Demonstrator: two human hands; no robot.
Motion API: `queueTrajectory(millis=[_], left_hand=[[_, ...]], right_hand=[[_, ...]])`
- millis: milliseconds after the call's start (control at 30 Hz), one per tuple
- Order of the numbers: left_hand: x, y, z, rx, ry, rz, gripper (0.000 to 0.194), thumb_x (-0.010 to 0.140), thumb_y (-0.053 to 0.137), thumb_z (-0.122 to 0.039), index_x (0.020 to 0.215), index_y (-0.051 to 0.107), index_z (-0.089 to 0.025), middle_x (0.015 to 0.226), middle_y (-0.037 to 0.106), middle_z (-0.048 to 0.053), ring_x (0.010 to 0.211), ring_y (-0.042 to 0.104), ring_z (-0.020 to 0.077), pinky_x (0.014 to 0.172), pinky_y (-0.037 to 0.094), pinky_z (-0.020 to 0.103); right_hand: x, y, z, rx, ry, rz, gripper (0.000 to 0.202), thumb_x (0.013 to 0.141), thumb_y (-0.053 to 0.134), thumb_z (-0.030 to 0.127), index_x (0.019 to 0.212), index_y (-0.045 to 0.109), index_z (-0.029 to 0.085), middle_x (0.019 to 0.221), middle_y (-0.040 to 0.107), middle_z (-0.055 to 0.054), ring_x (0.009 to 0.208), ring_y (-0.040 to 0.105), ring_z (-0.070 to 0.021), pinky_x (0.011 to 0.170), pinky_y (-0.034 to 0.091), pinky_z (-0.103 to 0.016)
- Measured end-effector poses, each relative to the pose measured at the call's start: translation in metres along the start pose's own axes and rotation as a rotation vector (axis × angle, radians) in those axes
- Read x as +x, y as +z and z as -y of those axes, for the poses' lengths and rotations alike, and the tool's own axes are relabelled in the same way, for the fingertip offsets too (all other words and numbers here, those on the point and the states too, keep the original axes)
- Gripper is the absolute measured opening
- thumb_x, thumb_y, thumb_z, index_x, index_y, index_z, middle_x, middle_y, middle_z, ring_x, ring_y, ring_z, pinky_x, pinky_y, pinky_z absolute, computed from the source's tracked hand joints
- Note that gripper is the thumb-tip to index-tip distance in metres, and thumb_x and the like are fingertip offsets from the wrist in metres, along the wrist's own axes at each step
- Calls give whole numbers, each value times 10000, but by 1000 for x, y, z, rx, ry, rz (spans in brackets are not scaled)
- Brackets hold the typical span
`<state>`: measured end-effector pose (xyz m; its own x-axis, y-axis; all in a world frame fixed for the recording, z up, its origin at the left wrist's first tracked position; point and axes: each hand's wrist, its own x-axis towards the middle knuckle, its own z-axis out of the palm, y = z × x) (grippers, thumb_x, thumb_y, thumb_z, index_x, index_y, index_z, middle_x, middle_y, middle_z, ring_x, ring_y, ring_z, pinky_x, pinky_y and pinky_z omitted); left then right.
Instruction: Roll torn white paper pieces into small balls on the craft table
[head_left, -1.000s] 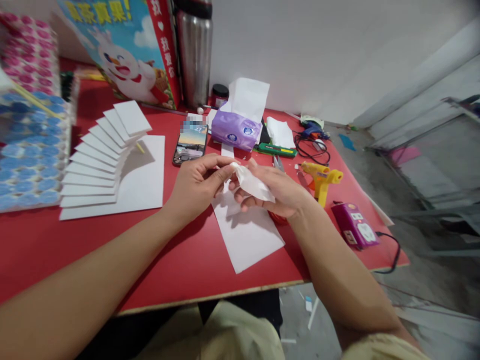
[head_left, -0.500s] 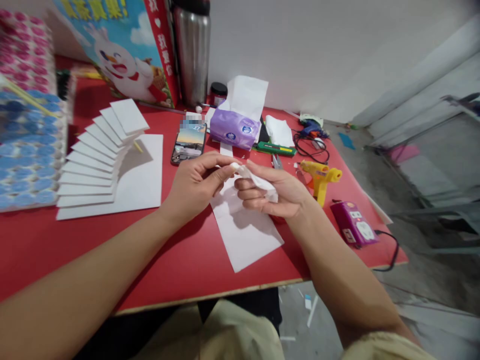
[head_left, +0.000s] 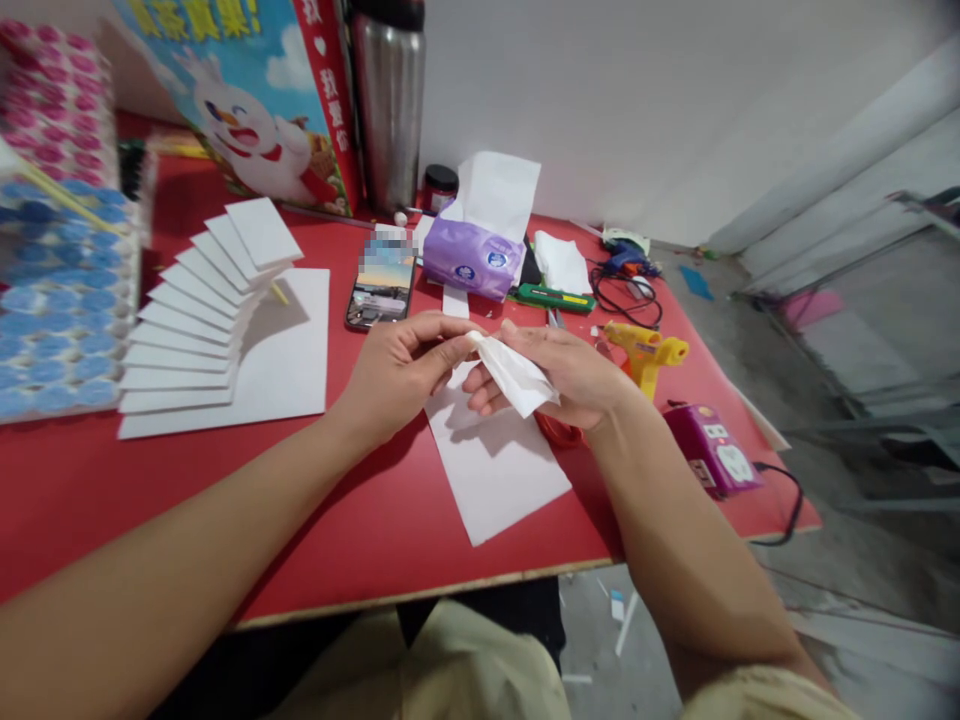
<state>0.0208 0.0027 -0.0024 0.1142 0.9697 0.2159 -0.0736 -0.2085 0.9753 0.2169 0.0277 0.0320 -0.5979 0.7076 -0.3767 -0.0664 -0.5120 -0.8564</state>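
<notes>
A folded white tissue (head_left: 517,378) tapers to a twisted end. My left hand (head_left: 401,370) pinches that end between thumb and forefinger. Across the palm and fingers of my right hand (head_left: 574,370) lies the wider part of the tissue; the fingers there are stretched out, partly hidden under it. Below both hands a flat white sheet (head_left: 506,485) lies on the red table (head_left: 360,540). A red ring-shaped thing (head_left: 559,432) shows partly beneath my right wrist.
Fanned white boards (head_left: 184,330) stand at left, by trays of blue flowers (head_left: 60,300). Behind my hands are a phone (head_left: 382,285), a purple tissue pack (head_left: 472,255) and a green cutter (head_left: 551,298). A yellow glue gun (head_left: 646,352) and purple power socket (head_left: 709,450) sit right.
The fingers of my right hand have uncurled from around the tissue, and its loose part now spreads out over them. My left hand keeps pinching the twisted end.
</notes>
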Motion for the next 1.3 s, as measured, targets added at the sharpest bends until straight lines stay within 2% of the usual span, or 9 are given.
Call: queueTrajectory(millis=[167,300,533,633,733,900,1067,1167,1300], left_hand=[[1,-2,3,87,78,-29,186,898,725,-374,913,799,-204,815,740,29,637,593,130,582,449,269],[0,-1,4,107,69,-54,194,893,727,-392,926,799,-214,823,746,31,667,621,141,580,473,267],[-2,7,3,-23,-78,-123,168,874,750,-335,910,791,-176,573,581,-22,476,431,91,451,346,247],[-4,9,2,-8,-80,-163,174,868,761,-327,932,790,-167,608,624,-12,496,474,97,473,383,253],[-7,11,1,101,21,-204,163,873,762,-327,939,800,-183,766,725,25,616,590,128,549,457,265],[-13,11,-2,269,266,-243,170,930,707,-350,980,817,-230,947,763,39,628,629,117,590,513,264],[-16,11,0,262,292,-190,216,957,669,-390,1041,816,-257,1037,764,37,514,604,78,552,535,257],[-19,12,2,288,313,-167,213,971,658,-339,1097,807,-256,942,774,27,536,643,92,605,571,255],[-19,12,-1,221,264,-118,230,971,653,-300,1128,800,-220,857,763,31,509,664,97,481,535,216]], right_hand=[[1,2,-3,67,-26,21,228,890,766,331,964,698,126,850,749,-64,668,722,-158,674,636,-313],[2,5,-4,5,-60,-8,249,833,825,318,926,691,130,740,645,18,552,564,-65,613,573,-238],[4,12,-10,-438,-341,-310,291,785,832,392,833,682,146,691,658,6,579,570,-94,525,478,-217],[2,22,-13,-618,-436,-482,271,833,772,375,725,651,159,628,630,11,523,518,-90,490,414,-223],[0,33,-16,-776,-613,-587,222,845,754,287,691,648,167,652,638,11,587,536,-102,557,423,-234],[-2,37,-18,-802,-717,-619,198,895,722,305,746,702,176,703,679,-4,660,595,-134,630,457,-263],[-3,34,-17,-787,-716,-599,178,899,730,306,778,721,176,742,704,-9,682,616,-138,656,472,-272],[-4,35,-16,-803,-696,-599,187,900,732,310,772,712,174,727,692,-7,682,619,-142,640,473,-271],[-5,29,-14,-875,-765,-597,178,898,727,270,752,701,170,701,677,5,651,594,-125,625,459,-261]])
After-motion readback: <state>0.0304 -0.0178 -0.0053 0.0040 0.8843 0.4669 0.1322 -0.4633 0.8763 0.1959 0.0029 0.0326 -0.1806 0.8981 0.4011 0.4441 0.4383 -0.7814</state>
